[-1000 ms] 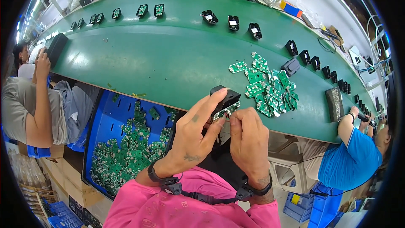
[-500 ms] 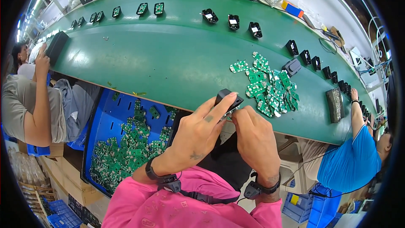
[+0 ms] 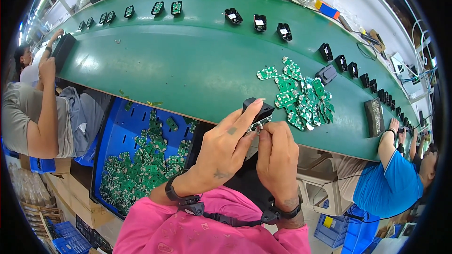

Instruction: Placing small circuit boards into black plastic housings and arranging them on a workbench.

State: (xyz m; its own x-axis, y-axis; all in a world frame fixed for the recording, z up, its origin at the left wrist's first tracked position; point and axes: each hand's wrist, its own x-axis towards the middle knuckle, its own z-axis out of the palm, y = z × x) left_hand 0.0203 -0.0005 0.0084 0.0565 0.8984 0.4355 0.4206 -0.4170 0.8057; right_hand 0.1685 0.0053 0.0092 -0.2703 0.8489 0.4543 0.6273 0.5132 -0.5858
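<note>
My left hand (image 3: 221,148) is closed around a small black plastic housing (image 3: 260,108), held just past the near edge of the green table. A green circuit board (image 3: 259,123) shows at the housing's near side, under my left fingers. My right hand (image 3: 278,153) is pinched at the board's near edge; whatever sits between its fingertips is too small to make out. Right beyond my hands lies a loose heap of green circuit boards (image 3: 308,101). A dark grey housing (image 3: 326,74) rests at the heap's far side.
A blue bin (image 3: 106,157) full of boards stands below the table edge on my left. Black housings (image 3: 284,32) line the green table (image 3: 188,56) in a curved row. A dark block (image 3: 374,117) lies at right. Co-workers sit on both sides, one in a blue shirt (image 3: 388,183).
My right hand has shifted slightly left and down, its fingers now drawn into a pinch. More of the board shows at the housing. The blue-shirted co-worker's arm has moved nearer the table edge.
</note>
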